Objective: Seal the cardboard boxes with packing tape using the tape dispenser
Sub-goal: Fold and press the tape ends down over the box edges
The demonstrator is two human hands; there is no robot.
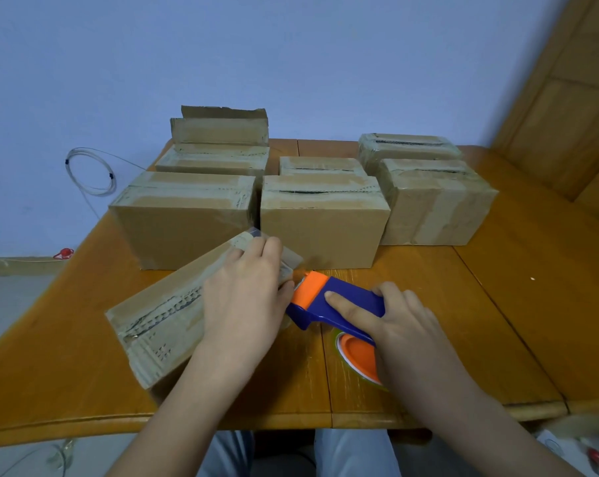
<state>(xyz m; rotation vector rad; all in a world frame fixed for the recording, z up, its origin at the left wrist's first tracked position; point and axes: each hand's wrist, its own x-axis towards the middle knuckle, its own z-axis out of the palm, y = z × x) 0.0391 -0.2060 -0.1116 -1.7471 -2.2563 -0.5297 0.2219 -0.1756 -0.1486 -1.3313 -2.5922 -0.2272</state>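
Your right hand (394, 321) grips the tape dispenser (342, 301); the index finger lies straight along its blue body and the other fingers wrap round the handle. The dispenser sits low over the bench (480, 321), with its orange roller end pointing away from you and to the left. The roll of tape (358, 356), with an orange hub, is at the dispenser's near end, partly hidden under your wrist.

Just left of the dispenser lies the angled box (163, 318), turned slantwise on the bench, its top covered in layers of tape; the end of it nearest the dispenser comes right up to the orange roller. Your left hand (246, 297) lies flat on that box, directly left of the dispenser; the fingers are fairly straight and reach toward the box's far end, the thumb is just beside the roller, and the hand grasps nothing. A strip of clear tape (291, 259) shows just beyond the roller, at your left fingertips; you cannot tell whether it joins the roll.

Beyond the dispenser stand the other boxes (322, 225) in rows, their tops taped; the farthest one (219, 129), beyond and to the left, has its flaps standing up. A coil of wire (89, 172) hangs on the blue wall, far to the left of the dispenser and beyond it; a wooden door (566, 98) rises far to the right of it.
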